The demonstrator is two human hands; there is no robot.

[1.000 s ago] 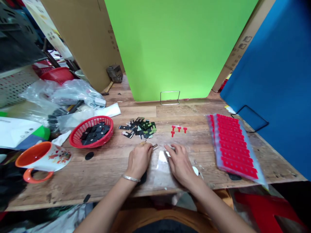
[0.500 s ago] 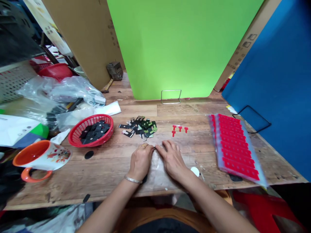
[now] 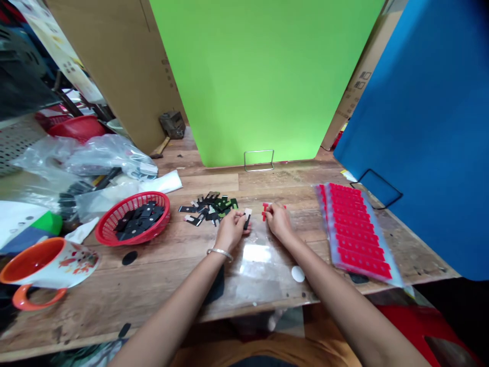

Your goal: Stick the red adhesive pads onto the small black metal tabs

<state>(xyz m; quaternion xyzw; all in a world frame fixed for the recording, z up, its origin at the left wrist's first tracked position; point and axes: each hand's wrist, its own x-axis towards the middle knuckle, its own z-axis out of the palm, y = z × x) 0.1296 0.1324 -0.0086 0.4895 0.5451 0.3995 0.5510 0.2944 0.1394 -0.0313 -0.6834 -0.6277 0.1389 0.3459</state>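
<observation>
Held in my left hand [image 3: 232, 228] is a small flat black piece [image 3: 247, 218] with a pale end, tilted up between thumb and fingers. My right hand [image 3: 279, 220] is over a few small red T-shaped pieces [image 3: 264, 208] on the table, its fingertips pinched at one of them. The hand covers part of this group. Just left and beyond my left hand lies a loose pile of flat black pieces [image 3: 208, 208], several with notched metal ends. Under and between my hands a clear shiny sheet [image 3: 252, 275] covers the wooden table.
A red plastic basket [image 3: 100, 232] of black parts stands on the left, beside an orange-and-white mug [image 3: 72, 265]. Plastic-wrapped rows of red pieces [image 3: 357, 232] lie on the right. A green panel [image 3: 263, 81] and a blue panel [image 3: 424, 132] stand behind. A white disc [image 3: 298, 273] lies near my right forearm.
Both hands were together low over the clear sheet half a second ago. My left hand has lifted with the black piece, and my right hand has reached forward to the red pieces.
</observation>
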